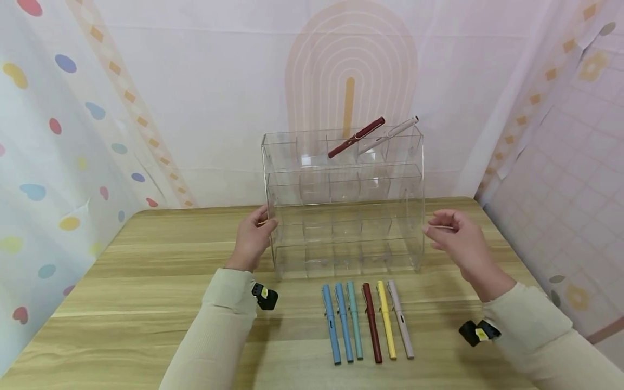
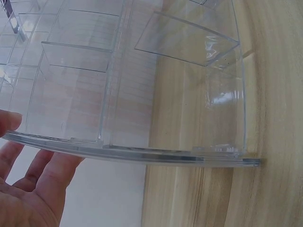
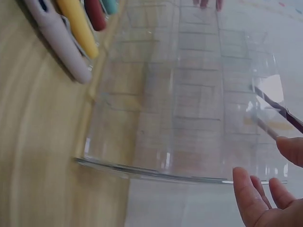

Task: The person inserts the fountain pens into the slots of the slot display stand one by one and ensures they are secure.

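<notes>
A clear acrylic pen rack with tiered compartments stands upright on the table. My left hand grips its left side panel, thumb inside the edge and fingers outside, as the left wrist view shows. Beside the right side panel is my right hand, its thumb and fingers apart around the edge and not closed on it. A dark red pen and a pale pink pen lean in the top tier. In front of the rack lie several capped pens: blue ones, a teal, a dark red, a yellow and a pale pink.
The wood-grain table reaches back to a patterned cloth backdrop. Cloth with coloured shapes hangs at the left, and a grid-patterned cloth at the right. Each wrist wears a small black camera, the left one close to the rack's front.
</notes>
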